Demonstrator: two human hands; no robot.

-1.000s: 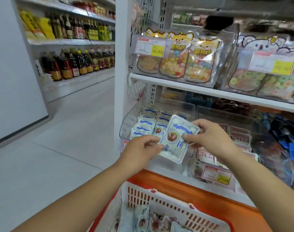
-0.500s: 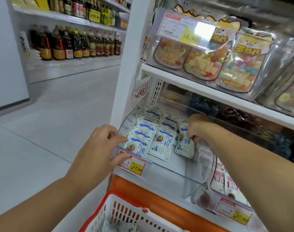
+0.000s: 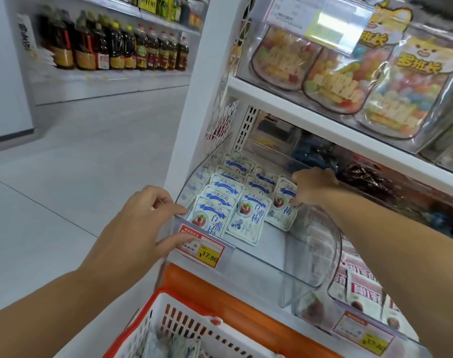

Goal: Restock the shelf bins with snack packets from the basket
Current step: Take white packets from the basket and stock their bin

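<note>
Two hands served the clear bin (image 3: 261, 258): the left hand (image 3: 132, 228) clamped its front rim, thumb below, fingers above, probably to steady it, while the right hand (image 3: 312, 186) pinched a snack packet (image 3: 282, 211) into its right row.

dark bottles (image 3: 111, 47) in a row, far left | colourful candy bags (image 3: 344, 81) upper right | grey tiled floor (image 3: 78, 164)

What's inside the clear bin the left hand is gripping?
Blue-and-white packets in overlapping rows fill the left and back of the bin; its front right floor is bare. The right hand grips the rightmost packet, covering its top. Rear packets are mostly overlapped.
</note>
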